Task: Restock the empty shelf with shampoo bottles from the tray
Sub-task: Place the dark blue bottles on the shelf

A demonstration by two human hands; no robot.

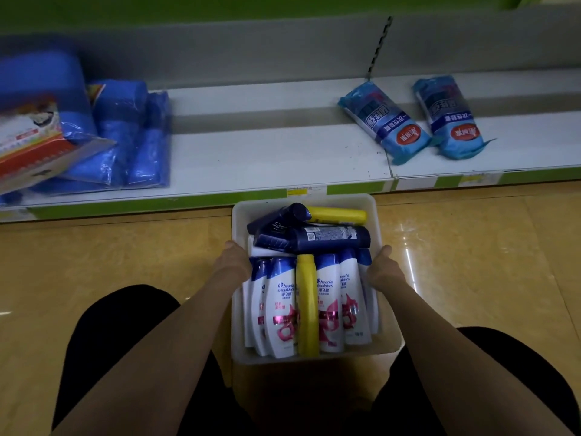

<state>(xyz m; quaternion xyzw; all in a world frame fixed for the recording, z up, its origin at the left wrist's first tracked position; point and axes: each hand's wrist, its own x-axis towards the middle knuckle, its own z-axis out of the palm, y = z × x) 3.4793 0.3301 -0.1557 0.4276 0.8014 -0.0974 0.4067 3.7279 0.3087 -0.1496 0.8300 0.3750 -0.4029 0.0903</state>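
Left hand (232,262) and right hand (382,267) each grip a side wall of the tray (374,209), thumbs over the rim. White shampoo bottles (283,309) inside lie lengthwise, caps toward 12 o'clock; dark bottles (327,238) lie crosswise. Shelf (267,155) beyond: blue packs (125,136) at 10 o'clock, two packets (383,122) at 1 o'clock.

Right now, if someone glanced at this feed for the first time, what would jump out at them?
First the white tray at centre, on the floor before the shelf, crammed with shampoo bottles: white ones upright near the person, dark blue and yellow ones lying across the far end. The left hand and right hand grip its two side rims. Behind it, the shelf is bare in the middle, with blue packets to the right and blue bundles to the left.
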